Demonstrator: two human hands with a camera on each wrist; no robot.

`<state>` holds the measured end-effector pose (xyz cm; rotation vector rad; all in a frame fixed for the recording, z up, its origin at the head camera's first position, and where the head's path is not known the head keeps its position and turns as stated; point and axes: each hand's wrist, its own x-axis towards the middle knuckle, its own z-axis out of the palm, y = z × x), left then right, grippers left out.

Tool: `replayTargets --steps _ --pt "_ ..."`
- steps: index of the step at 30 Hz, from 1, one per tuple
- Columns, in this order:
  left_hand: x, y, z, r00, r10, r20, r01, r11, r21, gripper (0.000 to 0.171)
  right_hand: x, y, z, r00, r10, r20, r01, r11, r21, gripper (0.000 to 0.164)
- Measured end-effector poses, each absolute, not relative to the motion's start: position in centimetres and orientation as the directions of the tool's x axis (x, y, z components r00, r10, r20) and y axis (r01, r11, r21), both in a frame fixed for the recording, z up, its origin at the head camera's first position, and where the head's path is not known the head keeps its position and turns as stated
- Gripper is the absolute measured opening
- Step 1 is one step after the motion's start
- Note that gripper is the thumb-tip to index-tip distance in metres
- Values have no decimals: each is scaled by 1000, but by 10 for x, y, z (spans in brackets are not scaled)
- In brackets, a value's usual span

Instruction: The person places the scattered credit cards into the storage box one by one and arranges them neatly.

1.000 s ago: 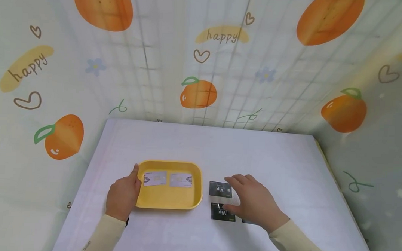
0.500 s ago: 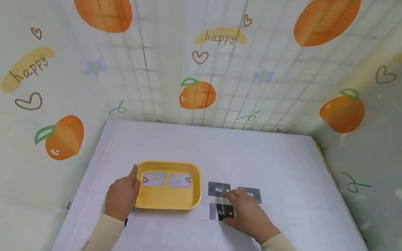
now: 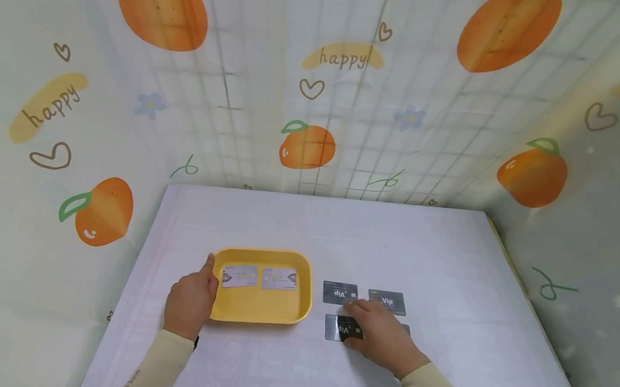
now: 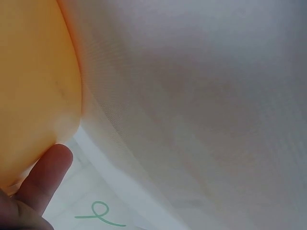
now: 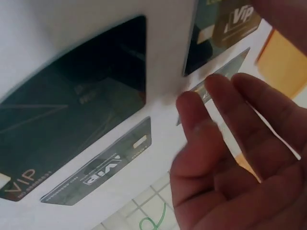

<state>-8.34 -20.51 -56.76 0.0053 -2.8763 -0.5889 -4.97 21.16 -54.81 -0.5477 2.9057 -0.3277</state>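
Note:
My left hand (image 3: 191,302) holds the left rim of a yellow tray (image 3: 260,312), with its index finger stretched along the edge. In the left wrist view a finger (image 4: 48,175) lies against the tray's outer wall. Two pale printed cards (image 3: 239,276) lie side by side inside. My right hand (image 3: 384,335) is low over the lower left black VIP card (image 3: 335,328), fingertips at its far edge and thumb at its near edge. Two more VIP cards, one on the left (image 3: 340,292) and one on the right (image 3: 387,302), lie behind it. A fourth dark card (image 5: 81,103) is mostly hidden under the hand.
The white table (image 3: 309,222) carries the tray at left and the dark cards in two rows at right. A patterned curtain (image 3: 261,116) with oranges and hearts hangs behind and on both sides.
My right hand has moved left and nearer over the lower left VIP card, uncovering the far right one. The left hand and tray stay in place.

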Motion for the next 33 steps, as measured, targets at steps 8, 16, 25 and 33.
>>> replayTargets --steps 8,16,25,33 --pt "-80 -201 -562 -986 -64 156 2 920 392 54 -49 210 -545 -905 -405 -130 -366 897 -248 57" --pt "-80 -201 -560 -987 -57 153 6 922 387 54 -54 209 -547 -899 -412 -146 -380 902 -204 59" --pt "-82 -203 -562 -983 -59 171 12 921 390 54 -59 206 -544 -877 -462 -135 -439 883 -167 53" --pt "-81 -203 -566 -983 -75 168 -7 929 370 56 -59 203 -545 -885 -410 -220 -377 909 -176 56"
